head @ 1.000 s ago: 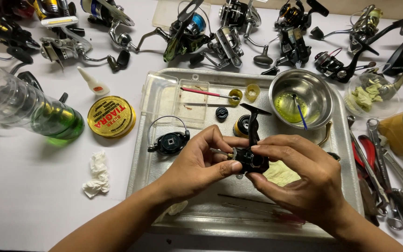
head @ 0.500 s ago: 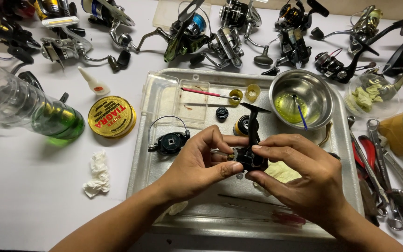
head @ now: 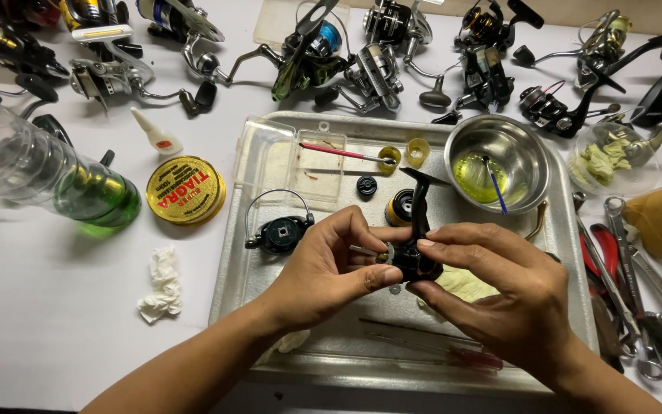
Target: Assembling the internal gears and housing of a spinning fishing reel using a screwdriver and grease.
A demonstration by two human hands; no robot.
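A white worktop (head: 55, 337) carried a wide, shallow metal tray (head: 227, 284), and everything else lay around it. Left of the tray lay a clear plastic bottle (head: 47, 176) on its side with green liquid in it. Beyond the tray's far edge sat a row of dismantled spinning fishing reels (head: 323, 54). In its far right corner stood a round steel bowl (head: 534, 165) holding yellowish fluid.

Over the middle of the tray, both hands worked on a small black reel body (head: 415, 257) with its stem pointing up. The left hand (head: 323, 272) was half curled, thumb and fingertips pinching the body's left side, where a small silvery part showed. The right hand (head: 499, 295) was likewise half closed, forefinger and thumb clamped on the body's right side. The work looked like fitting or freeing a piece at the body's side. Any further handling seemed to call for a steady two-handed pinch held above the tray, so that loose bits dropped inside it.

A flat round yellow tin (head: 185, 190) lay just left of the tray, and a black rotor with a wire bail (head: 279, 232) lay inside it, left of the hands.

Against the frame a second before, hands and body sat in almost the same place; no clear shift showed.
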